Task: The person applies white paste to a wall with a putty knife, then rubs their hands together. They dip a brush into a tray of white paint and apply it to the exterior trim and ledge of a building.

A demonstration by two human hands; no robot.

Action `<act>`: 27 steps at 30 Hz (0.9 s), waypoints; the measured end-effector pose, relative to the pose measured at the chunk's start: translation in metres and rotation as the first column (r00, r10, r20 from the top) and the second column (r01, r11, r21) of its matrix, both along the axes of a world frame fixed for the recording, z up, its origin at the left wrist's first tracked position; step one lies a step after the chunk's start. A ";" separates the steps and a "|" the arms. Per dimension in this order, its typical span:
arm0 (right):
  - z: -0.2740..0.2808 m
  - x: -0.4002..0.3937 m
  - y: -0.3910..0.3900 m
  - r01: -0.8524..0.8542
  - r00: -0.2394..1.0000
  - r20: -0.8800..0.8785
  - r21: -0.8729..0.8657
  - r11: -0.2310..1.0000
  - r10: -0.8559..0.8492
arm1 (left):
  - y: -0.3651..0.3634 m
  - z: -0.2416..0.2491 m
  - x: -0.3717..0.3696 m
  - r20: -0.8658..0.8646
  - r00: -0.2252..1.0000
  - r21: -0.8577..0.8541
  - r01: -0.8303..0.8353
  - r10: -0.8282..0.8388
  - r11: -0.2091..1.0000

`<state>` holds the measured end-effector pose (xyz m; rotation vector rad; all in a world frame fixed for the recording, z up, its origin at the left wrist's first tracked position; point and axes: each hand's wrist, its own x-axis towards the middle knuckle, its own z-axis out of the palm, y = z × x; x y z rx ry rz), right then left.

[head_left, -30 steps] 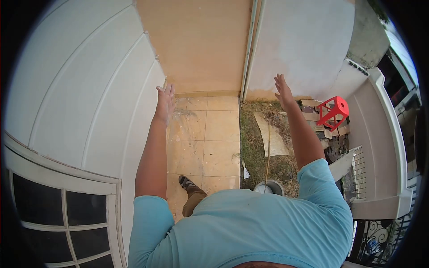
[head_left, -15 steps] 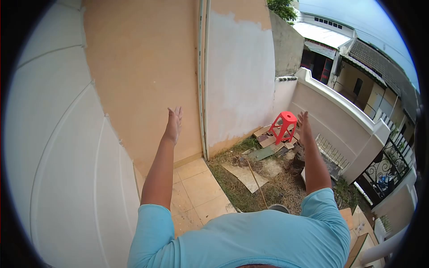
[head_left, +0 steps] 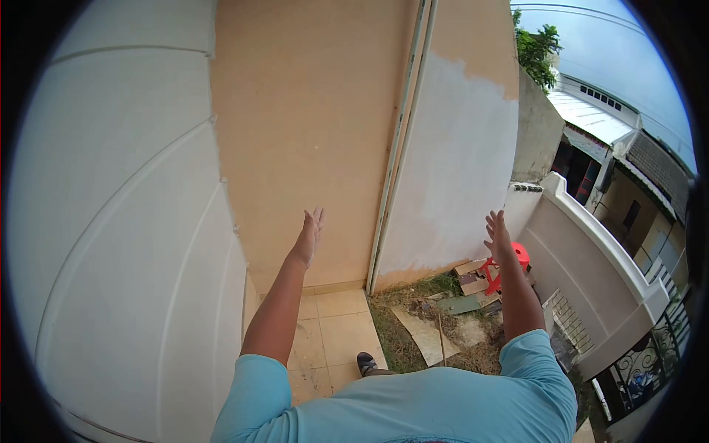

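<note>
Both hands were up, the left hand [head_left: 311, 230] flat-fingered and empty before the tan wall [head_left: 310, 133], the right hand [head_left: 498, 237] spread and empty too, in front of the red stool [head_left: 519, 255]. Between them ran the vertical pipe [head_left: 399, 148]. Below lay scrap boards [head_left: 473, 284], grass [head_left: 399, 332] and the tiled floor [head_left: 332, 336].

— How much of the red stool [head_left: 509, 264] shows?
— Only part; the right hand [head_left: 498, 238] and forearm cover the rest.
— And the foot [head_left: 367, 363]?
— Just its toe end, cut off by the blue shirt [head_left: 413, 406]. The scraps [head_left: 473, 284] by the wall are too small to identify.
</note>
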<state>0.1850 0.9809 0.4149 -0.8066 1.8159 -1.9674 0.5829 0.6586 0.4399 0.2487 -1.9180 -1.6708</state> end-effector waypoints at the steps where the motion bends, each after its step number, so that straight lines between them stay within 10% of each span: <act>1: -0.003 -0.003 -0.040 -0.070 0.997 0.030 -0.024 0.997 0.070 | -0.012 -0.003 0.018 0.025 0.996 -0.016 -0.082 0.082 0.997; 8: -0.021 0.031 -0.306 -0.524 0.826 0.131 -0.182 0.832 0.548 | -0.032 0.029 0.116 0.082 0.755 0.031 -0.654 0.650 0.756; 15: -0.007 0.115 -0.435 -0.791 0.548 0.142 -0.235 0.565 0.825 | 0.013 0.067 0.124 0.113 0.562 -0.070 -0.818 0.819 0.571; 27: 0.004 0.240 -0.449 -0.881 0.340 0.150 -0.296 0.370 0.928 | 0.043 0.055 0.191 0.201 0.423 -0.054 -0.896 0.884 0.441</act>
